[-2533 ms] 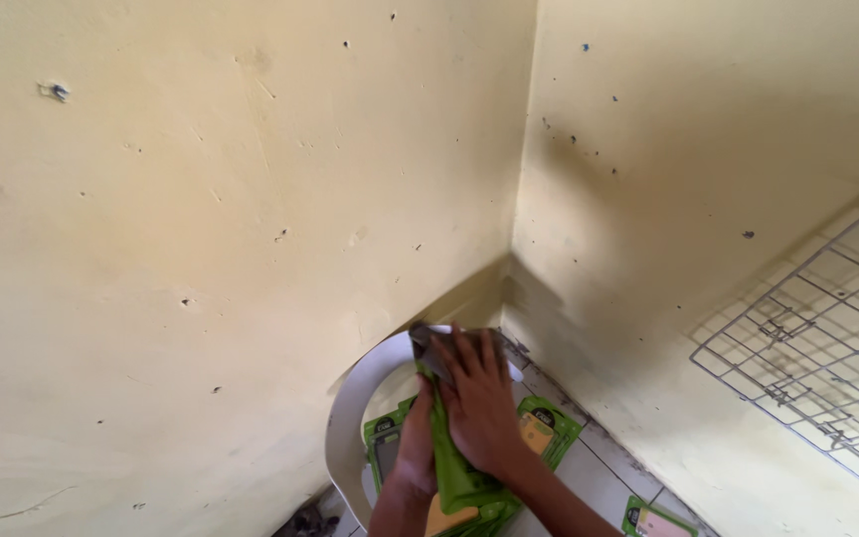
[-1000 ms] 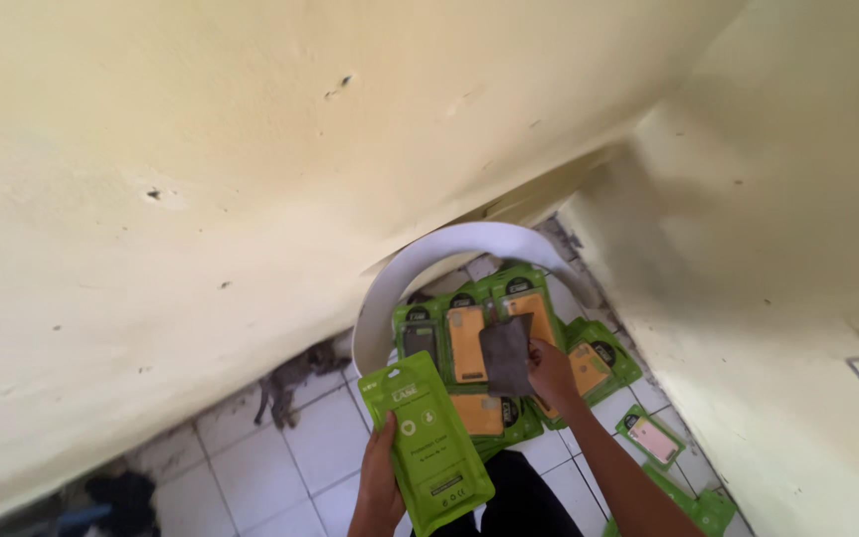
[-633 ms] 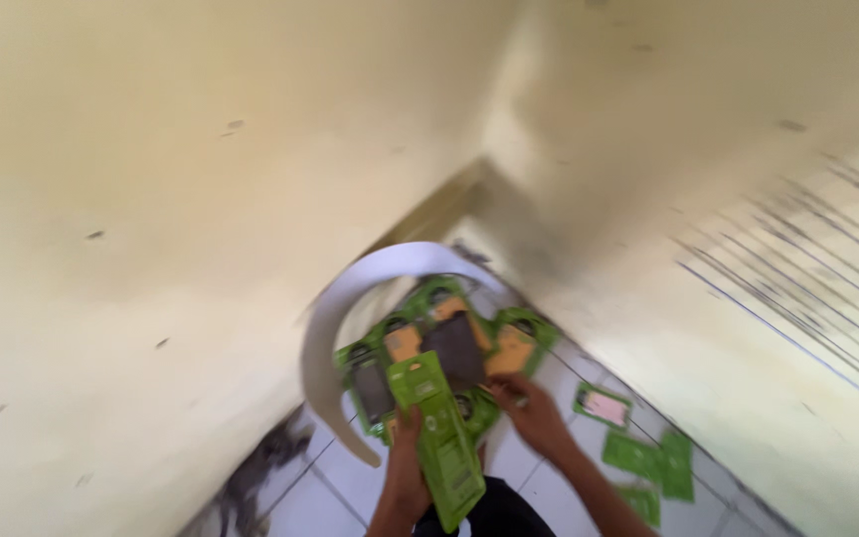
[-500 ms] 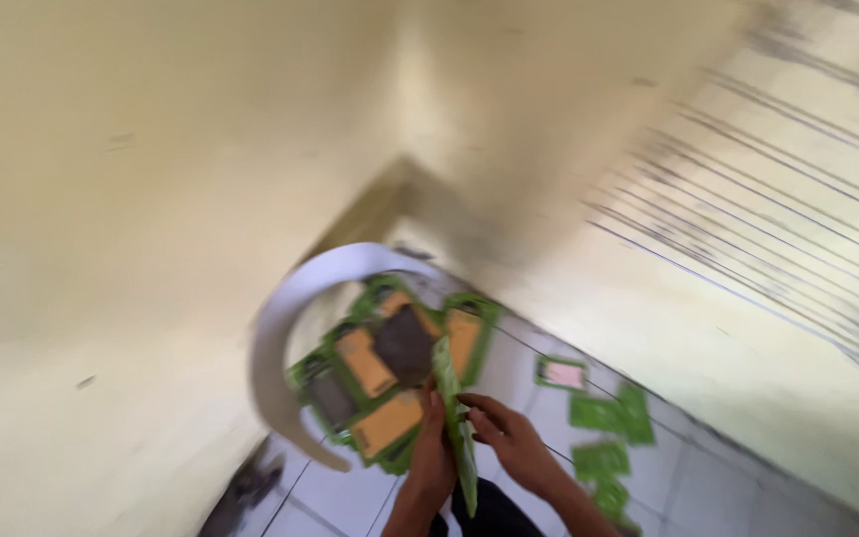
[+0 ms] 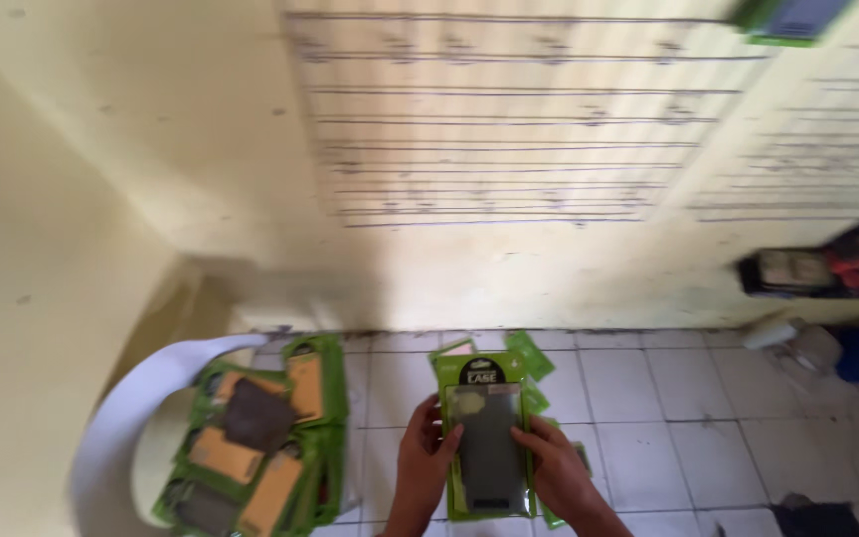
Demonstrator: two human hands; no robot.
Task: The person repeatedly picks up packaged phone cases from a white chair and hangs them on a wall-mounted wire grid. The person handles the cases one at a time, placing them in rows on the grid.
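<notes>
A green pack [image 5: 486, 438], flat with a dark case behind a clear front, was held up over the tiled floor [image 5: 648, 398], just right of the white chair [image 5: 126, 408] piled with like packs [image 5: 251, 438]; its left edge was pinched by the left hand [image 5: 428, 459], its right edge by the right hand [image 5: 556, 475], fingers closed on it; it was judged light and fairly stiff, though the glossy plastic might slip; the card edges seemed the best hold; loose packs [image 5: 529, 358] lay behind.
</notes>
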